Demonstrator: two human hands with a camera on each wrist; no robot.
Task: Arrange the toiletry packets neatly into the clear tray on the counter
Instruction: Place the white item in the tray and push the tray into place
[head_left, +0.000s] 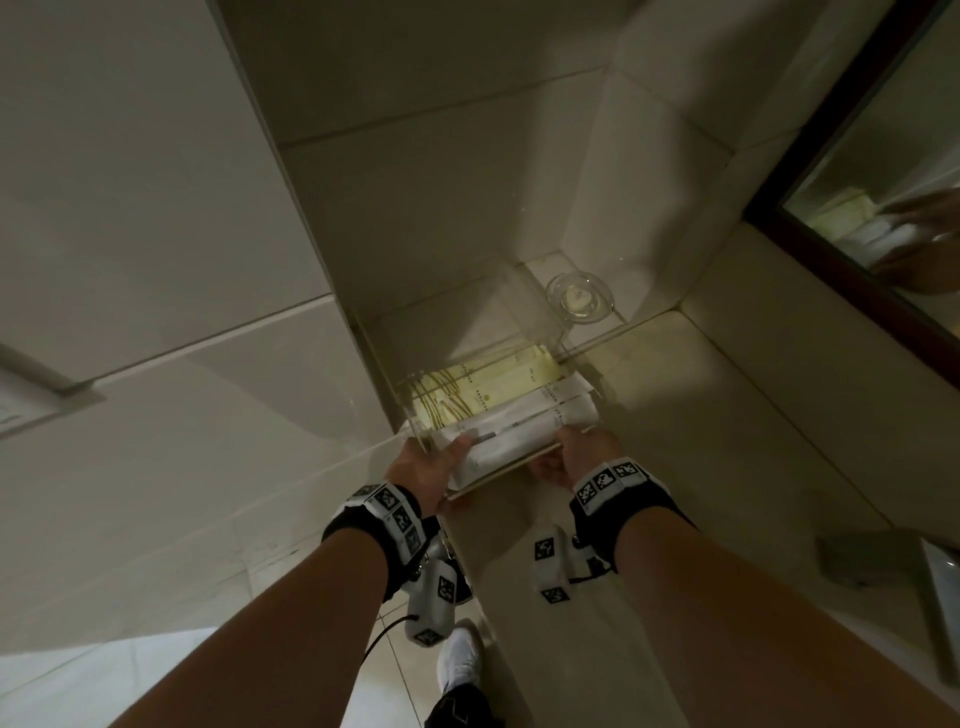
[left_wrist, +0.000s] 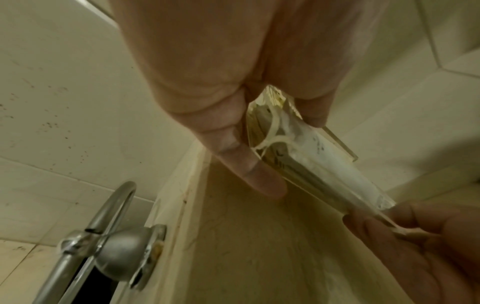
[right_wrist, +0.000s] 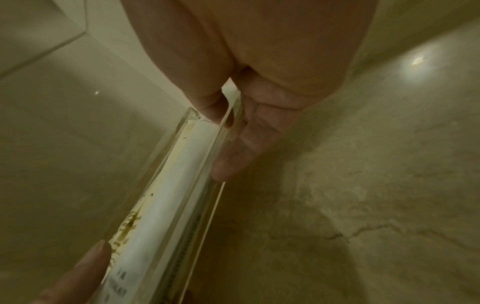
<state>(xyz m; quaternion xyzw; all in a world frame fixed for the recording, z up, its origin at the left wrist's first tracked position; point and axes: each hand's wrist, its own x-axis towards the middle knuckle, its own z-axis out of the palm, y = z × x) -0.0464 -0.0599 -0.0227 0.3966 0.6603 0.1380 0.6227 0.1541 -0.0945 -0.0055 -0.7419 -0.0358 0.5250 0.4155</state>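
Note:
A clear tray (head_left: 415, 415) lies lengthwise by the left wall on the beige counter (head_left: 701, 415). It holds yellow packets (head_left: 493, 384) at the far side and white packets (head_left: 524, 423) nearer me. My left hand (head_left: 441, 462) grips the tray's near left corner, thumb on top of the white packets. My right hand (head_left: 576, 447) grips the near right corner. In the left wrist view the left hand (left_wrist: 285, 144) pinches the tray (left_wrist: 340, 144), fingers beneath it. The right hand (right_wrist: 226, 131) pinches the tray wall (right_wrist: 207, 164) beside a white packet (right_wrist: 168, 195).
A glass soap dish (head_left: 580, 299) sits in the far corner just beyond the tray. A dark-framed mirror (head_left: 893, 208) runs along the right. A chrome tap (left_wrist: 103, 226) stands near my left wrist. Tiled wall (head_left: 156, 208) closes the left side.

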